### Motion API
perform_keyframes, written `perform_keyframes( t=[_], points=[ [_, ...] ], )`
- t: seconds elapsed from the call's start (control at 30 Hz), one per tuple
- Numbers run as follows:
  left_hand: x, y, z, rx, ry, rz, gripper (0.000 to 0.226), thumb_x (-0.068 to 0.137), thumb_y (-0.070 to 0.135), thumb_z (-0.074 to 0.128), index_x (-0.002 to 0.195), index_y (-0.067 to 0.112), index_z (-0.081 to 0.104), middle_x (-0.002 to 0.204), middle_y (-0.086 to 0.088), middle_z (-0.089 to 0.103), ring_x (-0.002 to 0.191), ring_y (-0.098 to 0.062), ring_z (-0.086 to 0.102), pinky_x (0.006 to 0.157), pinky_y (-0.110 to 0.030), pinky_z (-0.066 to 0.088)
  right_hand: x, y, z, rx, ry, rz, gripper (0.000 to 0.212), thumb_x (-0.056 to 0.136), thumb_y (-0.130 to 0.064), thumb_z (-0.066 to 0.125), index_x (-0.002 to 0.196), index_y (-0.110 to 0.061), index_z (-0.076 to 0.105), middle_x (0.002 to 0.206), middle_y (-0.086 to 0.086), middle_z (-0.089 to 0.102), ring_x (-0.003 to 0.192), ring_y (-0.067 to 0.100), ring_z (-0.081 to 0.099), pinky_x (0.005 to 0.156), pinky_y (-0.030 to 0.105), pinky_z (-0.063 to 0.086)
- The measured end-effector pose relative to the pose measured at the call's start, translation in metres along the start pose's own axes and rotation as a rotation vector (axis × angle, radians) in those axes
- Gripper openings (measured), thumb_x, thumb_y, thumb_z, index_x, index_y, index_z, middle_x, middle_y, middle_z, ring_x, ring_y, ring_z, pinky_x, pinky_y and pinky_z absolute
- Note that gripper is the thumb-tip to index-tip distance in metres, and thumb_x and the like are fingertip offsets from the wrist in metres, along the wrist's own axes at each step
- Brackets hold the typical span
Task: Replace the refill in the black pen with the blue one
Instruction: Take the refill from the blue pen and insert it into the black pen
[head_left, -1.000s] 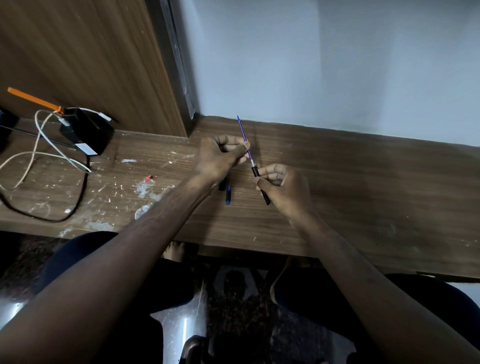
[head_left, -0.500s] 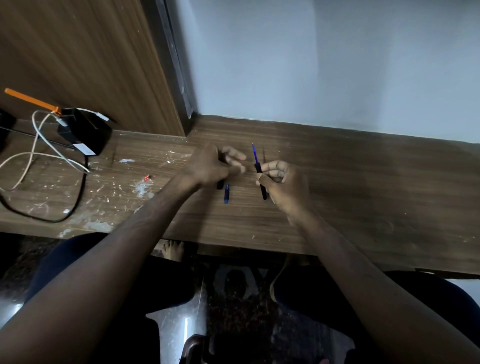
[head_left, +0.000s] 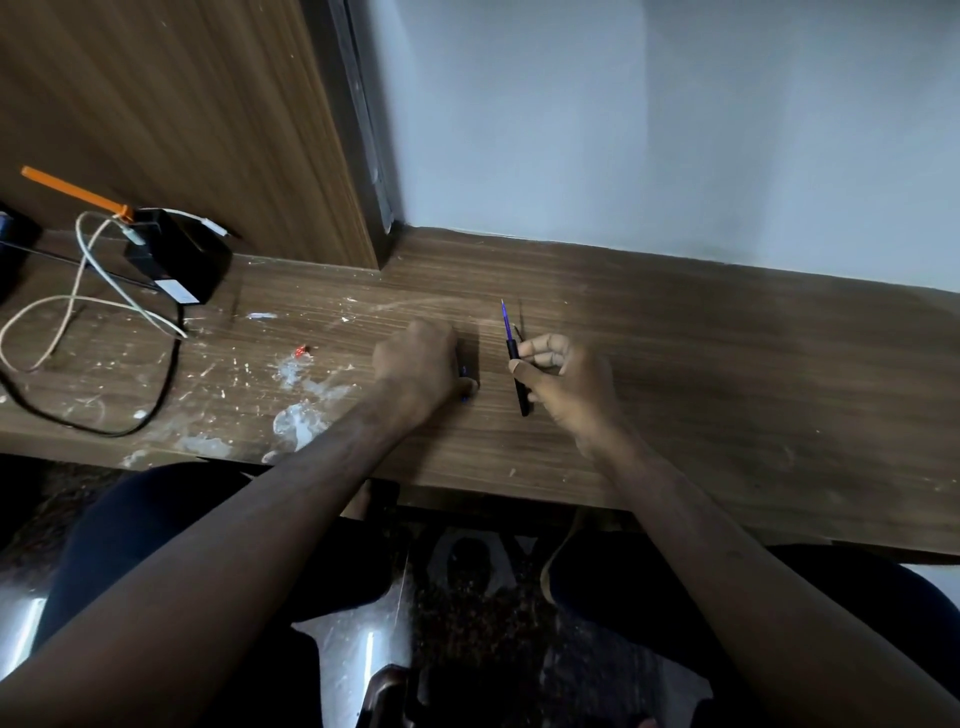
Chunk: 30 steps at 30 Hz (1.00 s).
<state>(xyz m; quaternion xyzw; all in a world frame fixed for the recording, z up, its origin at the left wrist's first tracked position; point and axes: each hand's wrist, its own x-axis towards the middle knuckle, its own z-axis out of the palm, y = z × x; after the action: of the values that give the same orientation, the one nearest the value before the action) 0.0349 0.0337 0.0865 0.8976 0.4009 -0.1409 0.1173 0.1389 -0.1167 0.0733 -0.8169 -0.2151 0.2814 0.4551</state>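
Observation:
My right hand (head_left: 563, 384) grips the black pen barrel (head_left: 521, 392), held nearly upright above the wooden desk (head_left: 701, 374). The blue refill (head_left: 505, 319) sticks out of the barrel's top end, mostly inside. My left hand (head_left: 415, 358) rests knuckles-up on the desk just left of the pen. Its fingers are curled over small loose pen pieces (head_left: 464, 387), one dark and one blue, with the thumb pressed on them. Most of those pieces is hidden under the hand.
A black adapter (head_left: 176, 260) with white cable (head_left: 78, 301) and black cable lies at the far left, next to an orange stick (head_left: 72, 192). White paint flecks (head_left: 301, 384) and a small red bit (head_left: 301, 353) mark the desk. A wooden panel and wall stand behind.
The blue refill has gone deep into the black barrel, leaving a short length showing. My left hand let go of it and dropped onto the small pieces on the desk.

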Motion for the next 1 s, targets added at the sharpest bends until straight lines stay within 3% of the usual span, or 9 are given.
perform_keyframes(
  t=[0.23, 0.3, 0.4, 0.47, 0.53, 0.6, 0.77, 1.0],
  points=[
    [0.000, 0.002, -0.004, -0.150, -0.008, 0.088, 0.041, 0.084, 0.040, 0.088, 0.115, 0.016, 0.075, 0.121, -0.012, 0.073, 0.114, -0.034, 0.073, 0.094, -0.044, 0.061, -0.001, -0.001, -0.001, 0.004, -0.003, -0.001, 0.013, 0.093, -0.018, 0.081, 0.104, -0.021, 0.076, 0.095, -0.003, 0.080, 0.088, 0.021, 0.081, 0.083, 0.050, 0.067],
    [0.008, -0.002, -0.007, -0.339, 0.019, 0.174, 0.033, 0.087, 0.035, 0.086, 0.112, 0.016, 0.075, 0.102, -0.003, 0.079, 0.100, -0.023, 0.076, 0.094, -0.038, 0.061, -0.001, 0.000, -0.002, -0.007, -0.006, -0.006, 0.013, 0.092, -0.017, 0.080, 0.105, -0.018, 0.076, 0.097, 0.000, 0.081, 0.090, 0.022, 0.080, 0.087, 0.051, 0.066],
    [0.018, -0.005, -0.010, -0.779, 0.127, 0.215, 0.024, 0.094, 0.032, 0.081, 0.115, 0.025, 0.074, 0.072, 0.006, 0.078, 0.057, -0.004, 0.069, 0.068, -0.022, 0.057, -0.002, 0.003, -0.002, -0.090, -0.015, -0.070, 0.015, 0.092, -0.016, 0.079, 0.107, -0.013, 0.077, 0.093, -0.001, 0.081, 0.086, 0.019, 0.079, 0.086, 0.047, 0.066],
    [0.023, -0.004, -0.008, -1.080, 0.154, 0.179, 0.020, 0.094, 0.031, 0.081, 0.113, 0.028, 0.075, 0.072, -0.001, 0.081, 0.059, -0.013, 0.070, 0.066, -0.024, 0.056, -0.003, 0.004, -0.001, -0.124, -0.022, -0.101, 0.015, 0.092, -0.016, 0.079, 0.106, -0.013, 0.077, 0.091, -0.002, 0.081, 0.082, 0.014, 0.078, 0.083, 0.039, 0.065],
    [0.027, -0.002, -0.006, -1.257, 0.141, 0.146, 0.019, 0.093, 0.027, 0.083, 0.110, 0.028, 0.075, 0.076, -0.006, 0.081, 0.071, -0.029, 0.070, 0.071, -0.036, 0.055, -0.003, 0.005, 0.001, -0.127, -0.019, -0.103, 0.015, 0.091, -0.016, 0.079, 0.105, -0.014, 0.077, 0.088, -0.004, 0.081, 0.080, 0.013, 0.077, 0.082, 0.034, 0.061],
    [0.030, -0.001, -0.004, -1.307, 0.132, 0.144, 0.018, 0.093, 0.026, 0.083, 0.109, 0.028, 0.076, 0.080, -0.009, 0.081, 0.075, -0.032, 0.068, 0.072, -0.039, 0.053, -0.002, 0.006, 0.001, -0.136, -0.015, -0.109, 0.014, 0.091, -0.017, 0.079, 0.104, -0.016, 0.077, 0.084, -0.008, 0.079, 0.080, 0.013, 0.078, 0.079, 0.031, 0.060],
    [0.033, -0.005, -0.002, -1.277, 0.167, 0.147, 0.016, 0.093, 0.029, 0.083, 0.106, 0.030, 0.075, 0.076, 0.000, 0.082, 0.066, -0.016, 0.070, 0.053, -0.021, 0.052, 0.000, 0.008, 0.001, -0.135, -0.003, -0.128, 0.012, 0.090, -0.017, 0.080, 0.100, -0.022, 0.075, 0.080, -0.014, 0.075, 0.074, 0.004, 0.073, 0.074, 0.023, 0.056],
    [0.038, -0.005, 0.001, -1.248, 0.244, 0.096, 0.029, 0.092, 0.032, 0.081, 0.118, 0.023, 0.071, 0.083, -0.005, 0.083, 0.063, -0.004, 0.071, 0.064, -0.028, 0.052, 0.001, 0.009, 0.002, -0.134, -0.004, -0.136, 0.014, 0.090, -0.018, 0.081, 0.103, -0.020, 0.076, 0.080, -0.014, 0.076, 0.073, -0.002, 0.073, 0.072, 0.017, 0.054]
  ],
)
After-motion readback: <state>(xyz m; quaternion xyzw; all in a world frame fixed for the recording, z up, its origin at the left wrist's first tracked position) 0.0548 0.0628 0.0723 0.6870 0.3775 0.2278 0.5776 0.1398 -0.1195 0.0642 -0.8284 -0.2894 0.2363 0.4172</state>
